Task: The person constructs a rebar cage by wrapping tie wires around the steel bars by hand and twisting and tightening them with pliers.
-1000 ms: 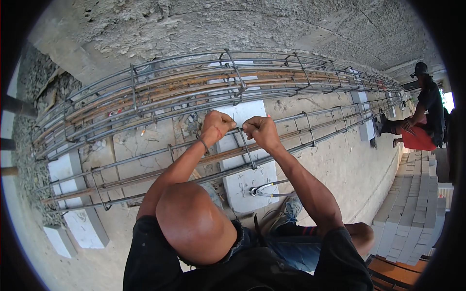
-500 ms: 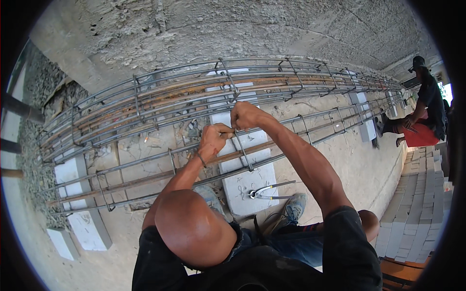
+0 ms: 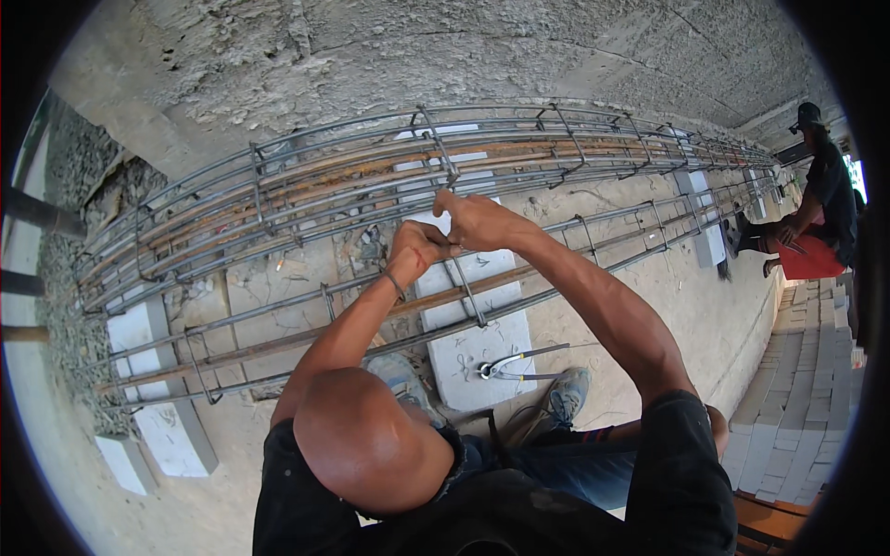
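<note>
Since before: both my hands have climbed from the lower bars toward the upper bundle, the right one leading.
Left hand (image 3: 415,250): curled into a fist, fingers together, against a stirrup just below the upper bars; whether it grips wire I cannot tell.
Right hand (image 3: 477,221): fingers pinched together at the top of a bent stirrup (image 3: 468,287), close to where it meets the upper bars; what sits between the fingertips is too small to tell.
Rebar cage (image 3: 278,199): long steel bars, some rusty, run left to right in front of me, looped by stirrups at intervals, resting on white blocks.
White block (image 3: 482,352): lies under the cage right below my hands.
Pincers (image 3: 505,364): lie on that block, handles pointing right, well apart from both hands.
Shoe (image 3: 565,394): mine, beside the block.
Concrete wall (image 3: 417,56): rough, behind the cage.
Other person (image 3: 820,199): crouches at the far right end of the cage, next to stacked pale bricks (image 3: 797,389).
</note>
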The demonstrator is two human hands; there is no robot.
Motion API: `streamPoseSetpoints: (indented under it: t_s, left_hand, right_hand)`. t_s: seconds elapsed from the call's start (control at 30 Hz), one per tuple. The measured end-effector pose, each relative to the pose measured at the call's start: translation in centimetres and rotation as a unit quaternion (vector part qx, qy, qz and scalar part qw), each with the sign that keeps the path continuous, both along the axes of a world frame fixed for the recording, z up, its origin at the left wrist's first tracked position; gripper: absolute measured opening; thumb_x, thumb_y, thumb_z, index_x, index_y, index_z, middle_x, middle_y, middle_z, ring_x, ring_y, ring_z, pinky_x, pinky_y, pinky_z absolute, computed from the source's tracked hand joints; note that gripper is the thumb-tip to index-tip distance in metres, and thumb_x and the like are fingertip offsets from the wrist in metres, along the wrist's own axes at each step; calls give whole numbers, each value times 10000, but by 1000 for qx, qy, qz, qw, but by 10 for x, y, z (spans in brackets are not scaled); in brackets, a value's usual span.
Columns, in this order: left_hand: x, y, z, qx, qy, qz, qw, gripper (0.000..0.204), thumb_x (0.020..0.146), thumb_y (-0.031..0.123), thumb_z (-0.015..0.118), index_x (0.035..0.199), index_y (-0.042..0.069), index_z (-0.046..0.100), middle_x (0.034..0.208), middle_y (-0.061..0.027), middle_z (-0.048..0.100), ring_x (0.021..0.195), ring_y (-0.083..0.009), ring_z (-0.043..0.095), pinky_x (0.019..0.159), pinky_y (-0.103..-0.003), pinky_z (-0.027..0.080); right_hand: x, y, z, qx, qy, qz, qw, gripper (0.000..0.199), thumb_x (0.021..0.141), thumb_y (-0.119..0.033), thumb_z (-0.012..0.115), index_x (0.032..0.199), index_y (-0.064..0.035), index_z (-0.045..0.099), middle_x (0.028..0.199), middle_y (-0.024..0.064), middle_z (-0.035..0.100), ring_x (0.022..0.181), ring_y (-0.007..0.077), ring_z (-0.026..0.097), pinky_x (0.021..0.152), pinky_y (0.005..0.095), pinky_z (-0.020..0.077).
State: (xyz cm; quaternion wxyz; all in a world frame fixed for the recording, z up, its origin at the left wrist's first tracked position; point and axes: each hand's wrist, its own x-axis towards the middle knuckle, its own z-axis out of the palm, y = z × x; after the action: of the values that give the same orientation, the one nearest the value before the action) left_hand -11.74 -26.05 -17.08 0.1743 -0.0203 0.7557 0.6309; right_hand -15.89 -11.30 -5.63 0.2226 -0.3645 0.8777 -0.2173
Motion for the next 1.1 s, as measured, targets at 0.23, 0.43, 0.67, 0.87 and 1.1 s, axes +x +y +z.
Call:
streamPoseSetpoints:
  t_s: [0.23, 0.43, 0.67, 0.87, 1.1]
  left_hand:
    - [0, -6, 8, 67, -43, -4, 997, 229, 600, 104, 814, 754, -22, 700, 702, -99, 673, 615, -127, 589, 583, -263, 467]
    - [-7, -18, 21, 93, -28, -125, 987, 213, 663, 116, 782, 808, -23, 711, 748, -99, 684, 654, -130, 607, 618, -256, 476]
    - [-4, -10, 18, 113, -41, -53, 991, 165, 711, 103, 736, 831, -8, 718, 755, -109, 686, 655, -126, 608, 596, -238, 466]
    - [12, 6, 25, -27, 53, 94, 994, 100, 717, 99, 729, 758, 9, 717, 635, -103, 662, 537, -135, 574, 520, -304, 456]
    - [82, 53, 19, -186, 356, 164, 901, 261, 734, 29, 638, 987, -36, 640, 1027, -165, 567, 955, -319, 515, 800, -387, 432]
  right_hand:
    - [5, 1, -1, 18, -267, -247, 931, 316, 754, -177, 719, 691, 119, 629, 592, 157, 611, 517, 174, 608, 462, 255, 496]
    - [9, 6, -15, 62, -207, -202, 955, 161, 706, -73, 657, 683, 87, 654, 591, 163, 604, 554, 202, 607, 514, 312, 499]
    - [31, 2, -18, 126, 22, -130, 983, 163, 729, -83, 595, 829, 32, 653, 788, 231, 639, 802, 379, 628, 736, 426, 495]
    - [38, 27, -39, 67, -9, -182, 981, 133, 725, -61, 589, 824, 1, 654, 828, 215, 652, 840, 363, 630, 764, 426, 488]
    - [-13, -2, -25, 124, -337, -213, 909, 144, 713, 8, 476, 596, 53, 547, 582, 107, 500, 512, 149, 463, 390, 302, 374]
